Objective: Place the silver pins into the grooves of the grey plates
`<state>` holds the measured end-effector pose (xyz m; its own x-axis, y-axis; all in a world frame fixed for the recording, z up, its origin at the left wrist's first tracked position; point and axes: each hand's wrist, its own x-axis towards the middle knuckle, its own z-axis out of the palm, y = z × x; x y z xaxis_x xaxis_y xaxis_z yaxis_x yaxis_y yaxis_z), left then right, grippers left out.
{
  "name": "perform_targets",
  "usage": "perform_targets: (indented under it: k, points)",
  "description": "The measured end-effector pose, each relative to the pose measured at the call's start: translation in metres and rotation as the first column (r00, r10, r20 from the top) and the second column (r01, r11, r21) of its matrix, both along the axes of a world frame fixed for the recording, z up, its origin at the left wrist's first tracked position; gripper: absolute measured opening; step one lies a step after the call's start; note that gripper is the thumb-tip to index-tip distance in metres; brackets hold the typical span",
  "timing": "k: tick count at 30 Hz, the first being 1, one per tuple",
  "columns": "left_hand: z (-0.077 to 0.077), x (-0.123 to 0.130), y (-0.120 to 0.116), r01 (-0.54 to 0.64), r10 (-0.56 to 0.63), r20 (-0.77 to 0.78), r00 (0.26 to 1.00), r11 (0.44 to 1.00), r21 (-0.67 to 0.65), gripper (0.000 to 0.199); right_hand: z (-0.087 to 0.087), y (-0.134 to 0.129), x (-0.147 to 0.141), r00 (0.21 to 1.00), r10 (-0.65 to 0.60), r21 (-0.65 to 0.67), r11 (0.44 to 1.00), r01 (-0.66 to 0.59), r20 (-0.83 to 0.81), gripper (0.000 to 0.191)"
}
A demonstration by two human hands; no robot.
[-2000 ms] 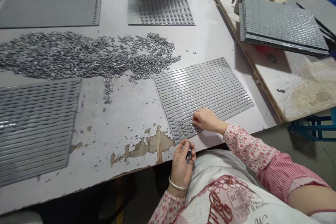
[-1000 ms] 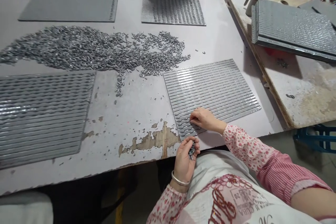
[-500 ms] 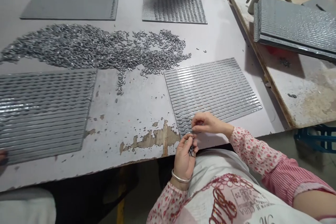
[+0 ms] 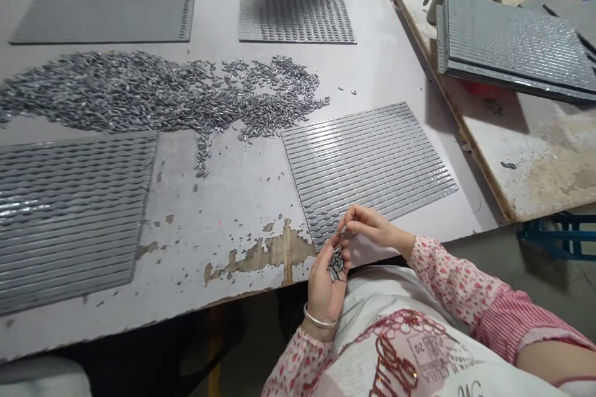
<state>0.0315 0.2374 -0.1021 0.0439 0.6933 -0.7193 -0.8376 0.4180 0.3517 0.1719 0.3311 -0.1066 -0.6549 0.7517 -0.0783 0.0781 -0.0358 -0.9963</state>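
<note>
Metal pieces (image 4: 336, 265) lie in my cupped left hand (image 4: 322, 288) in the head view, at the ridged sheet's (image 4: 367, 158) near-left corner; my right hand (image 4: 370, 226) has come off the ridges, putting pieces within fingertip reach; whether it pinches one, I cannot tell.

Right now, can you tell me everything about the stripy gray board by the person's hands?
The grooved gray board is a thin, four-sided sheet, perhaps plastic or rubber, lying flat on the white table. Straight, parallel ridges cross it, with bright shine toward its far left part. Near its closest left corner, the rows look bumpy and wavy. The right hand covers part of its near edge; whether they touch, I can't tell.
</note>
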Motion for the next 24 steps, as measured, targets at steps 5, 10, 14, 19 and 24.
perform_targets:
  k: [5,10,14,19,24]
  points:
    - [0.0,-0.001,-0.003,0.033,-0.032,0.012,0.999,0.999,-0.003,0.024,-0.007,0.03,0.012,0.941,-0.131,0.251,0.967,0.052,0.313,0.011]
    - [-0.001,0.0,-0.004,0.034,-0.033,0.032,0.999,0.999,-0.039,0.026,-0.014,0.041,0.01,0.848,-0.111,0.501,0.843,-0.196,0.518,0.011]
    - [-0.003,-0.001,-0.004,0.062,-0.061,0.02,0.998,0.998,-0.009,0.03,-0.017,0.04,0.006,0.823,-0.114,0.529,0.812,-0.246,0.557,0.01]
    - [-0.003,-0.001,-0.005,0.072,-0.072,0.034,0.997,0.997,0.006,0.021,-0.018,0.04,0.001,0.764,-0.181,0.547,0.797,-0.255,0.619,0.004]
    - [-0.002,0.0,-0.004,0.045,-0.045,0.033,0.998,0.999,-0.002,0.023,-0.014,0.039,0.0,0.783,-0.2,0.545,0.814,-0.202,0.589,0.006]
